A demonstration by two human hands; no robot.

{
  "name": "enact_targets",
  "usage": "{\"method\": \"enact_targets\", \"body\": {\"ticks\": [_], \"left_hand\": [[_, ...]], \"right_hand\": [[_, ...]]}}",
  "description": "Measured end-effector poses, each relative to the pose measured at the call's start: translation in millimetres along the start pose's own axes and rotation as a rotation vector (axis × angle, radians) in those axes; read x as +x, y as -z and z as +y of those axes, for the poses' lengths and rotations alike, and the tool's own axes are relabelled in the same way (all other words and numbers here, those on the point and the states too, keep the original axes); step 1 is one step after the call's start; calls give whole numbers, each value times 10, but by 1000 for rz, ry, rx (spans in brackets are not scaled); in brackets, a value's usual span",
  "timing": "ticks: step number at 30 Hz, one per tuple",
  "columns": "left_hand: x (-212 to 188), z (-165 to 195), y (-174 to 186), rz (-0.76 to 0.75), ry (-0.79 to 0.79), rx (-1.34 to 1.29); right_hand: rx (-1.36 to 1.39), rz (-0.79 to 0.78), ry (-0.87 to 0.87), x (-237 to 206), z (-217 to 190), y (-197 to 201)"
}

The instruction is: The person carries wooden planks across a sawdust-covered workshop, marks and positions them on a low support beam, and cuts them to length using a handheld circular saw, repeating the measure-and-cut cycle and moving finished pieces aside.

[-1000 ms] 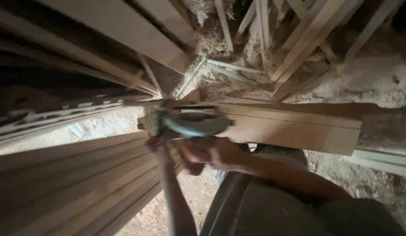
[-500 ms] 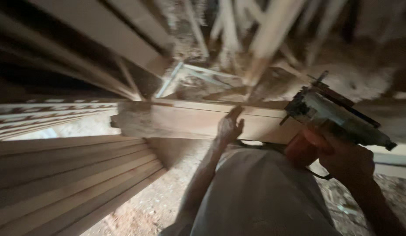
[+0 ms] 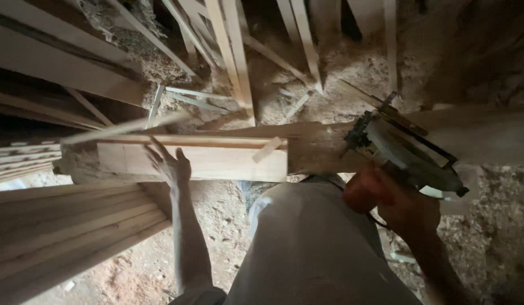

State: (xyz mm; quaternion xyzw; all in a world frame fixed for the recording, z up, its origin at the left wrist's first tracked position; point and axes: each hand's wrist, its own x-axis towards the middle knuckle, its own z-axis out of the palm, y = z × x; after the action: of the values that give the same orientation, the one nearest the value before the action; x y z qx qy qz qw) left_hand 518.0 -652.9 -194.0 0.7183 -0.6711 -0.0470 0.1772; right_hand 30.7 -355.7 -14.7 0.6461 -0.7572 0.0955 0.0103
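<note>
My left hand rests with fingers spread on the front face of a pale wooden frame piece that lies across the view. A small loose wood block sits on its top edge near the right end. My right hand grips the orange handle of a grey nail gun, held up over a longer board to the right of the frame piece. The gun's nose points toward that board.
A stack of long planks slopes across the lower left. More boards and thin strips lean and lie above, amid sawdust. Sawdust covers the ground by my leg.
The nail gun passed from in front of me to the right side in my right hand. My left hand reached out and moved left along the frame piece.
</note>
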Motion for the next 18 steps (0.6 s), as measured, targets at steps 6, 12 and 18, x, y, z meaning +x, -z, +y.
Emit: {"method": "enact_targets", "body": {"ticks": [6,12,18], "left_hand": [[-765,1192,-166,-455,-140,-104],[-818,1619,-335,-499,386,-314],[-688,1134,-162,46,284,-68]], "right_hand": [[52,-61,-2,232,284,177],[132,45,171,564,384,196],[15,-298,172,828,554,7]]}}
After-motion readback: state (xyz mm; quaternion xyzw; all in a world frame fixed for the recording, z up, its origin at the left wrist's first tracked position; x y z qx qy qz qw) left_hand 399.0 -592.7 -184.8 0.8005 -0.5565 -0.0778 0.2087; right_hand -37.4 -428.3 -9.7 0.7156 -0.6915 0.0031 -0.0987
